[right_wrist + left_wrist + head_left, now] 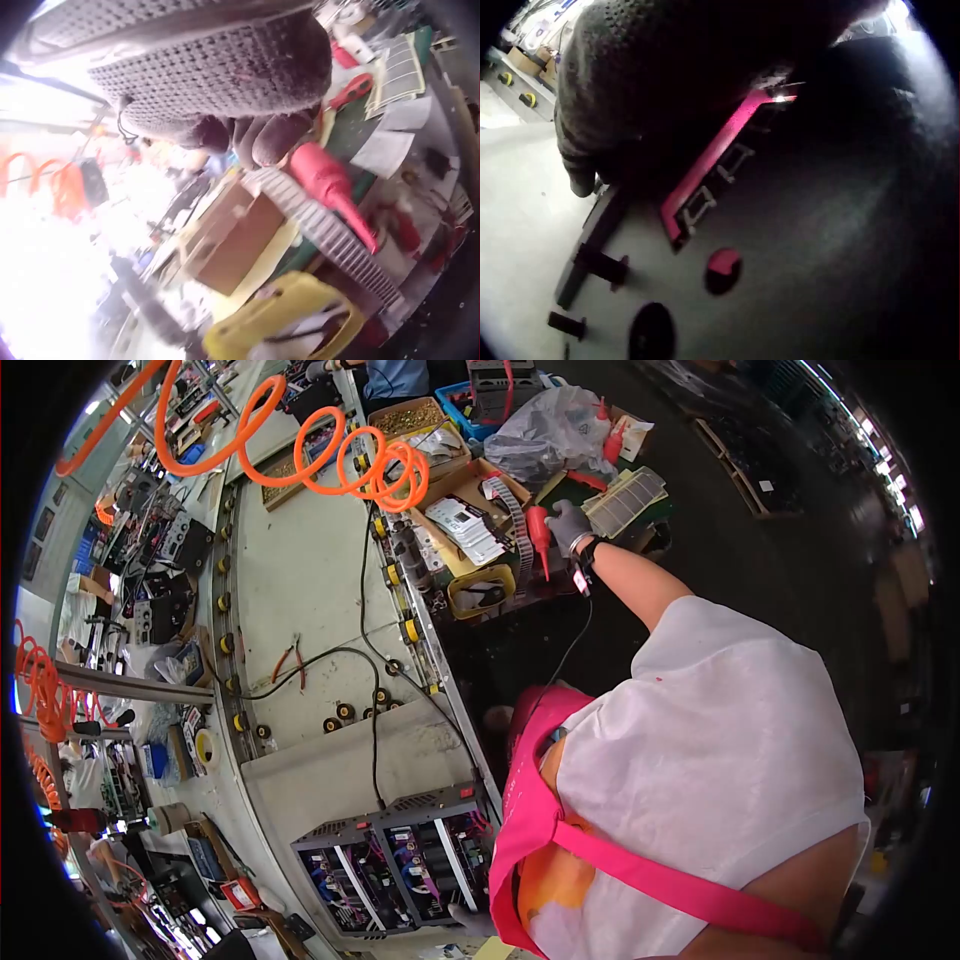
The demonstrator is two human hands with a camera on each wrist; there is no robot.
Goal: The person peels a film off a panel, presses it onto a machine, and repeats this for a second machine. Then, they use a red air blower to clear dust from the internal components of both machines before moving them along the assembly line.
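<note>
My gloved right hand is at the side bench, fingers curled at a red squeeze bottle with a long, thin nozzle. In the right wrist view the bottle comes out from beside the bent fingertips, nozzle slanting downward. My left hand, mostly hidden by the apron, is at the edge of a dark metal case with wiring and boards inside. The left wrist view shows the dark glove against the case's side panel, which carries a pink stripe; the grip is in shadow.
A second open case stands alongside. Pliers, a black cable and small rollers lie on the conveyor bench. An orange coiled hose hangs overhead. Near the bottle are a yellow tray, a cardboard box and a plastic bag.
</note>
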